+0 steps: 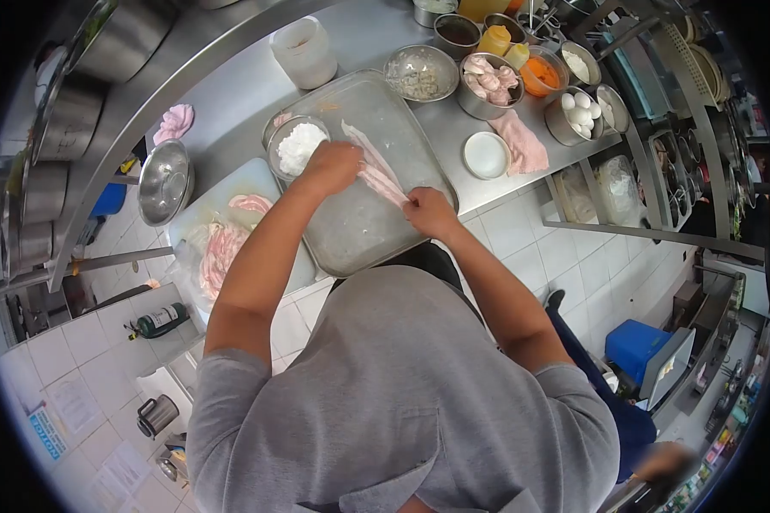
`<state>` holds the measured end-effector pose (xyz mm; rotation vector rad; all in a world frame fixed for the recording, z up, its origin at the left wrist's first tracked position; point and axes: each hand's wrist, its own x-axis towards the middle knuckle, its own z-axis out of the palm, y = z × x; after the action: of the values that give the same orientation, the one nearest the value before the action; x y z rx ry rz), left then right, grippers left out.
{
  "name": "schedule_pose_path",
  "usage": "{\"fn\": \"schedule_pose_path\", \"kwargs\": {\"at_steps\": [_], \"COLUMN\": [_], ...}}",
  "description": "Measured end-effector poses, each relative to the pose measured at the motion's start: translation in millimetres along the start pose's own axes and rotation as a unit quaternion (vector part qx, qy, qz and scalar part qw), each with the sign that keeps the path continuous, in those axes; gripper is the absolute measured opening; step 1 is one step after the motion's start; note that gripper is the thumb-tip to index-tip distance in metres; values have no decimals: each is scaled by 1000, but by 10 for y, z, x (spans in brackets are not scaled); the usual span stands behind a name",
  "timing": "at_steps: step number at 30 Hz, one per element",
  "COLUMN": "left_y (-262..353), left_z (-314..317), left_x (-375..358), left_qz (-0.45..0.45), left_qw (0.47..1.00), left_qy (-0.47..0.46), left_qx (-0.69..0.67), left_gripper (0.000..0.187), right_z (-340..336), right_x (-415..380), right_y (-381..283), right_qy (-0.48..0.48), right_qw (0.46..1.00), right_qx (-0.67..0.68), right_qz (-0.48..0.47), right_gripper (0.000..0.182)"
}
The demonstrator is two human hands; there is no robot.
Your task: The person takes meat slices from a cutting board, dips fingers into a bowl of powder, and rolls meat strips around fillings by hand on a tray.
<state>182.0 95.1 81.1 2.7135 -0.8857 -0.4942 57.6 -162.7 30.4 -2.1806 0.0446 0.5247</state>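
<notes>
A long pale-pink strip of raw bacon point(380, 174) stretches diagonally over a large metal tray point(351, 231). My right hand point(430, 212) pinches its near end by the tray's right side. Closed at the strip's middle, my left hand point(338, 167) has its fingertips along the strip's left edge, while the far end extends past it. Just left of that hand, a bowl point(273, 154) of white powder point(301, 147) stands on the tray. More raw bacon point(222, 252) lies in plastic on a cutting board point(269, 184) to the left.
An empty metal bowl point(165, 182) and pink cloth point(174, 123) lie left. Behind the tray are a white container point(303, 53) and a bowl of pale mixture point(420, 73). Rightward stand a pot of raw meat pieces point(490, 83), a white dish point(487, 156), another pink cloth point(522, 141) and eggs point(581, 111).
</notes>
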Motion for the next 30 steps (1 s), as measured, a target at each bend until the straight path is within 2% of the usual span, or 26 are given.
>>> {"fn": "schedule_pose_path", "kwargs": {"at_steps": [1, 2, 8, 10, 15, 20, 23, 25, 26, 28, 30], "left_y": [3, -13, -211, -217, -296, -284, -440, -473, -476, -293, -23], "left_z": [-25, -39, 115, 123, 160, -9, 5, -1, 12, -4, 163], "left_x": [81, 159, 615, 719, 876, 908, 935, 935, 927, 822, 644], "left_qz": [4, 5, 46, 27, 2, -22, -25, -30, -31, -29, -46], "left_qw": [998, 998, 984, 977, 980, 978, 980, 972, 972, 972, 980], "left_qy": [-12, -15, -46, -84, -97, -118, -81, 11, 12, 120, 95], "left_qx": [62, 62, 163, 192, 175, 170, 182, 234, 234, 198, 169], "left_gripper": [19, 19, 21, 23, 28, 32, 30, 28, 28, 26, 25], "right_z": [74, 134, 101, 78, 104, 49, 47, 50, 50, 25, 36], "right_x": [-2, -1, 56, 83, 152, 149, 156, 163, 167, 161, 155], "right_y": [-24, -43, -260, -320, -267, -332, -345, -327, -315, -324, -340], "right_qy": [27, 54, 18, 12, 32, 4, 2, 3, 5, 4, 1], "right_qw": [999, 995, 986, 983, 982, 978, 977, 977, 977, 978, 979], "right_qx": [-42, -84, -115, -117, -109, -116, -124, -128, -130, -127, -124], "right_qz": [14, 29, 123, 139, 148, 171, 172, 169, 166, 165, 162], "right_gripper": [29, 30, 38, 40, 45, 44, 45, 46, 46, 47, 48]}}
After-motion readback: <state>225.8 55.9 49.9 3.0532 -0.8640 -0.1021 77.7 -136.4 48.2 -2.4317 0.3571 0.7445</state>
